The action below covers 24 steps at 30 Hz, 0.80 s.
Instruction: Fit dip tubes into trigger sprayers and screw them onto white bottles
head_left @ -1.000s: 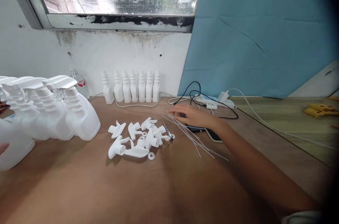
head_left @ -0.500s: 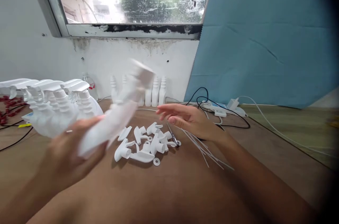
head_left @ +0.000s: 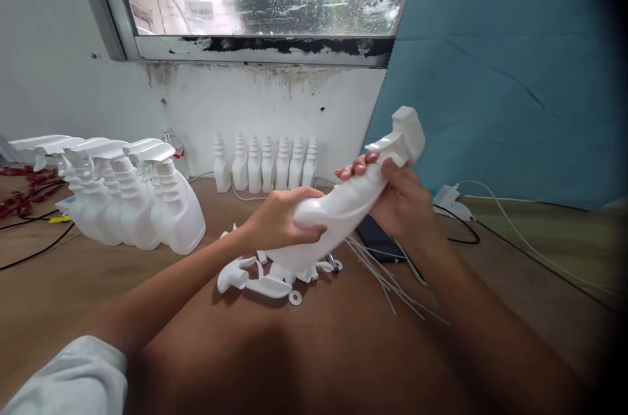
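While the person's two hands share one white spray bottle (head_left: 338,222), I can see it held up off the brown tabletop (head_left: 196,310), tilted, its base low towards the left and its trigger head (head_left: 411,133) high towards the right. The left hand (head_left: 282,222) is clamped on the broad lower body, thumb lying along the near face and a finger over the upper edge, so the plastic sits between them; its other fingers are hidden from me. The right hand (head_left: 405,199) is closed about the neck just below the head: its thumb is up near the collar, and the curled fingertips show past the neck's far side, so the neck passes between thumb and fingers.

Below the bottle, partly covered by it, lies a heap of loose trigger heads (head_left: 269,288), with a small flat washer (head_left: 290,298) just beside it. Some thin white tubes (head_left: 387,279) are spread out below the right wrist, near a dark phone (head_left: 375,239). Well off to the left, finished-looking spray bottles (head_left: 179,222) stand packed together with their heads on. By the wall, a row of small headless bottles (head_left: 254,169) stands upright, behind the left hand as I look
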Available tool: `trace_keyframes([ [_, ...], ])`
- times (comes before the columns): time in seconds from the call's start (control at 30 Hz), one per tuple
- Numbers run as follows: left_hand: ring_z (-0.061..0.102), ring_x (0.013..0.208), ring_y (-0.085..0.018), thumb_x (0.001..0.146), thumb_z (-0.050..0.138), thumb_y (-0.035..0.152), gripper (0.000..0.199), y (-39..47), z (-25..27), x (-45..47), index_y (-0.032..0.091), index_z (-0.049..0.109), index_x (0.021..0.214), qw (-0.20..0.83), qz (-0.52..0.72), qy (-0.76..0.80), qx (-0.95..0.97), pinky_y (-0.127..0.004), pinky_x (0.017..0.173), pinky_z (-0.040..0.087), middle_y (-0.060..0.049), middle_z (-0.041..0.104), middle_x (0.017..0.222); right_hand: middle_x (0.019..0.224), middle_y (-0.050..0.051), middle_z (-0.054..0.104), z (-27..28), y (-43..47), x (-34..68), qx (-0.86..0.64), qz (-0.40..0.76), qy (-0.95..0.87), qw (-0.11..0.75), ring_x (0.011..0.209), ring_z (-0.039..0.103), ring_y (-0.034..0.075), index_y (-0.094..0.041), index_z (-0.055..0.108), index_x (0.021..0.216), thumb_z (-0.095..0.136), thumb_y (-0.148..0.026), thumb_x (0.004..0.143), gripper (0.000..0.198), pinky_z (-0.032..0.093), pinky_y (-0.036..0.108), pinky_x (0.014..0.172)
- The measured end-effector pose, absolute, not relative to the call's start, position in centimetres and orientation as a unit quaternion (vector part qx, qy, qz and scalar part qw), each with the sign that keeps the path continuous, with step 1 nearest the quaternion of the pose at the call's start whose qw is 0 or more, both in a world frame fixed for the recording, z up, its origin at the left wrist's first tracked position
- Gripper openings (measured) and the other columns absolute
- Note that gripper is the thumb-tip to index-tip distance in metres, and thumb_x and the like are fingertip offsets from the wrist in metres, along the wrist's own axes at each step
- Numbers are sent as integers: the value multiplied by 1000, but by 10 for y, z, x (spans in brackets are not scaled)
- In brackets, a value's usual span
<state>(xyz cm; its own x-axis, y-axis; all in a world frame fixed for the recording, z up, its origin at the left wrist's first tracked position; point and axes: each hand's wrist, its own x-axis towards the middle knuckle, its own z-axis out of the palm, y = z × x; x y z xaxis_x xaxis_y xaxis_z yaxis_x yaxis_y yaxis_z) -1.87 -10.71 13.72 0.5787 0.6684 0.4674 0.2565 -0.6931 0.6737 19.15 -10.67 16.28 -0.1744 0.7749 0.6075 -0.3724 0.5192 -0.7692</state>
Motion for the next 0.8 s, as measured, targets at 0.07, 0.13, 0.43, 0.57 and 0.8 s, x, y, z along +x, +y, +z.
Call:
trace_keyframes([
  [0.07,64,85,-18,73,72,35,41,-100,139,-13,18,64,110,408,332,229,819,-26,70,51,-4,67,98,72,-2,53,164,-105,202,-144,472,-621,610,75,60,18,-27,59,79,71,-53,75,29,46,45,101],
  [0.13,64,82,-17,73,73,38,39,-94,139,-7,19,66,107,504,301,184,788,-25,66,52,-4,67,95,73,-2,54,166,-104,210,-124,483,-632,594,74,59,18,-28,59,78,72,-57,72,32,47,46,100],
  [0.43,64,76,-17,70,76,43,49,-68,135,18,17,67,109,554,344,157,741,-23,61,52,-6,68,92,108,3,62,179,-100,222,-207,483,-613,590,108,58,24,-28,64,92,61,-64,77,39,51,45,95],
  [0.57,65,76,-18,70,75,42,49,-61,132,24,17,66,111,542,367,197,730,-23,60,53,-6,68,93,122,4,59,182,-100,226,-277,367,-653,602,118,54,27,-31,60,114,46,-68,84,50,52,46,93],
  [0.8,67,88,-21,73,72,38,51,-55,140,22,19,63,120,493,333,201,778,-24,65,55,-9,67,112,116,3,62,179,-91,235,-293,342,-619,644,117,56,23,-28,61,109,57,-53,84,36,48,39,100],
])
